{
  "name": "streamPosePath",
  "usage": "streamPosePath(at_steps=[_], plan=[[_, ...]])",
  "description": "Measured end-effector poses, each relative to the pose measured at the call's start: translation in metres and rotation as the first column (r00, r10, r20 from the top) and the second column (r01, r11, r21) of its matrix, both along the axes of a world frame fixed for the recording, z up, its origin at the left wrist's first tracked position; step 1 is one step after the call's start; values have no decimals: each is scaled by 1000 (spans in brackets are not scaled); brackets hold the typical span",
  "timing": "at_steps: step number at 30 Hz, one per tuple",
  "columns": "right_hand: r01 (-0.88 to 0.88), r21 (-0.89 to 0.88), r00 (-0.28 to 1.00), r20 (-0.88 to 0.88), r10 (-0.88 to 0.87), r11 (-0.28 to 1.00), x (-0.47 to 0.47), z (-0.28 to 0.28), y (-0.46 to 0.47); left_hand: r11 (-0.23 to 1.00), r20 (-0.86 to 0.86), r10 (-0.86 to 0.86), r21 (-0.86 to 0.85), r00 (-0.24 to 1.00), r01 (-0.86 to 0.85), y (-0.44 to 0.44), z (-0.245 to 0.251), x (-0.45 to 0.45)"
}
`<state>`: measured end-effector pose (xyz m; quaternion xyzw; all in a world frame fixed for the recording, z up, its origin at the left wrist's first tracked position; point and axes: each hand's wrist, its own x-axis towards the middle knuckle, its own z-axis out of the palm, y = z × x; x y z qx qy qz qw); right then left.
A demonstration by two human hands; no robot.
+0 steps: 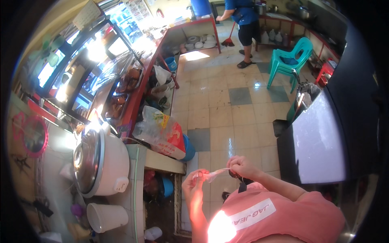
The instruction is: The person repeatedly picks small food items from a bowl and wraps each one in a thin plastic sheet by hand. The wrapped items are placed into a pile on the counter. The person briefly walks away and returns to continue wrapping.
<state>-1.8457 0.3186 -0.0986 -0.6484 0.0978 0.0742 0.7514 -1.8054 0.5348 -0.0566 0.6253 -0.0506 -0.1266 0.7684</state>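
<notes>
A small strip of thin, translucent plastic (212, 175), perhaps a bag, stretches between my two hands in front of my chest. My left hand (195, 182) pinches its wider, crumpled end between thumb and fingers. The twisted, narrow end is gripped by my right hand (240, 166), whose fingers are curled. Some dark item, too small to identify, shows just below the right hand. Both hands are in the air above the tiled floor (222, 158).
A large rice cooker (114, 161) and a white plastic tub (108, 215) stand on the tiled counter at left. Food trays (130, 80) line the red-edged counter beyond. Green chairs (288, 59), a dark cabinet (319, 136) and a person with a broom (247, 21) are farther off.
</notes>
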Motion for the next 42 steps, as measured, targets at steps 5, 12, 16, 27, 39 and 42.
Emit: streamPosePath(at_steps=[5, 12, 16, 27, 39, 42], plan=[[-30, -14, 999, 16, 30, 999, -1, -1, 4, 1000, -3, 9, 12, 1000, -9, 5, -1, -1], [-18, -38, 999, 27, 19, 999, -1, -6, 11, 1000, 3, 9, -9, 1000, -9, 10, -4, -2], [-22, -12, 999, 31, 22, 1000, 1, -5, 14, 998, 37, 56, 11, 998, -57, 14, -5, -1], [-79, -4, 997, -4, 79, 997, 0, -5, 38, 996, 11, 85, -23, 996, -85, 36, -9, 3], [-52, -91, 998, 29, 55, 995, 8, -26, 36, 998, -9, 25, 50, 1000, -24, 45, -31, 18], [-71, -204, 987, 126, 98, 976, 32, -29, 28, 991, 26, 67, 116, 997, -70, 43, -35, 29]])
